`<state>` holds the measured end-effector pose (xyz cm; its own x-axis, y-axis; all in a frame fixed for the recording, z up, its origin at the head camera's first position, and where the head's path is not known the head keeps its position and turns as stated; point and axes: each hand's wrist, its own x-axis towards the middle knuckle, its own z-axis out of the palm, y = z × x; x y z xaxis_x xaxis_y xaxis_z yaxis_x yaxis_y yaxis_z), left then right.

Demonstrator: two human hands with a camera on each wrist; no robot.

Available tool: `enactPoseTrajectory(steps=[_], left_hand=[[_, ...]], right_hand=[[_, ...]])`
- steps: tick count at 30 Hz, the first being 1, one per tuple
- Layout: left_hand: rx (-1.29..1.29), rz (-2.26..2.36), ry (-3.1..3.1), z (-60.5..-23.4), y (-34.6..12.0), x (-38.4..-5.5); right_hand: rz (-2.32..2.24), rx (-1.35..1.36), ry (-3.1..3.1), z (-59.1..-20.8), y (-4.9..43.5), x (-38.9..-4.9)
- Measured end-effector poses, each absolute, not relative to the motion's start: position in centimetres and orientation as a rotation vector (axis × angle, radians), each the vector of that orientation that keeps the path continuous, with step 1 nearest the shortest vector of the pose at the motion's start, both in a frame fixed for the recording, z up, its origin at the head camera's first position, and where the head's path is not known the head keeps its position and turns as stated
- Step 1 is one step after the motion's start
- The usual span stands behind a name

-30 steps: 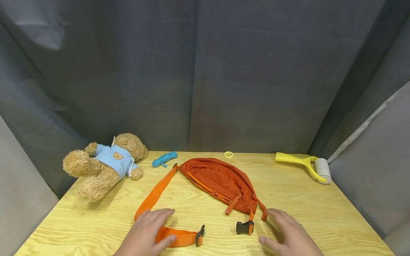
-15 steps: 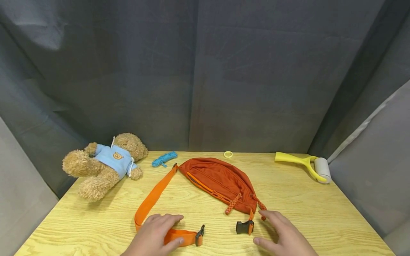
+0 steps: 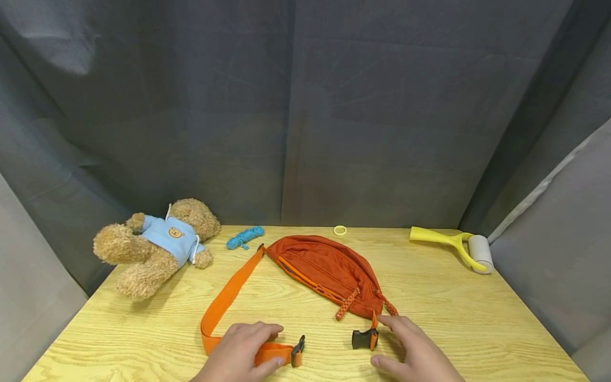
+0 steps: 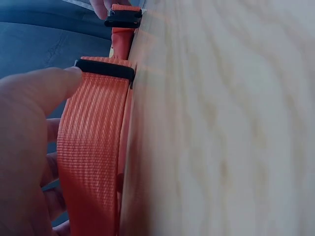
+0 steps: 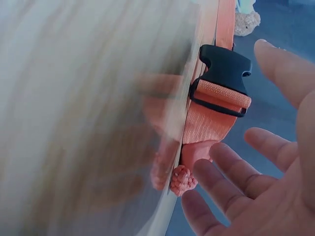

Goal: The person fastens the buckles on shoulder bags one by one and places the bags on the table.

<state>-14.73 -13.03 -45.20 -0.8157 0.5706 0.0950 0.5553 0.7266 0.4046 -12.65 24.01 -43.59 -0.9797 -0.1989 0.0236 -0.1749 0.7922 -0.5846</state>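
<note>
A rust-red waist bag [image 3: 324,268] lies unbuckled on the wooden table, its orange strap [image 3: 224,301] looping to the left and front. My left hand [image 3: 238,353] is over the strap's front run, thumb and fingers apart on either side, close to the black buckle piece [image 3: 298,351] at its end. In the left wrist view the thumb tip looks close to that piece's edge; contact is unclear. My right hand [image 3: 412,350] hovers just right of the black buckle socket [image 5: 224,71], fingers spread and holding nothing. A braided zipper pull [image 5: 182,180] is near its fingertips.
On the left lies a teddy bear [image 3: 167,239] in a blue top, with a blue cord bundle [image 3: 245,237] beside it. A small yellow ring [image 3: 340,231] sits at the back. The yellow-handled lint roller [image 3: 444,240] lies back right. Grey curtains [image 3: 286,116] enclose the table.
My left hand has moved rightward along the strap toward its buckle end. My right hand has shifted left toward the buckle socket. The bag and the other objects stay put.
</note>
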Motion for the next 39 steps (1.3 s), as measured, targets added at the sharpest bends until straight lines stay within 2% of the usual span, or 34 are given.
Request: enactPoseTrajectory(steps=[31,39], left_hand=[[1.009,0.662,2.839,-45.5,-10.1,-14.9],[1.023,0.647,2.846,-45.5,-9.5,-14.8]], right_hand=[[-0.917,-0.287,2.946,-43.7,21.9,-13.2],[-0.846,-0.425,2.990,-44.0,22.1,-13.2]])
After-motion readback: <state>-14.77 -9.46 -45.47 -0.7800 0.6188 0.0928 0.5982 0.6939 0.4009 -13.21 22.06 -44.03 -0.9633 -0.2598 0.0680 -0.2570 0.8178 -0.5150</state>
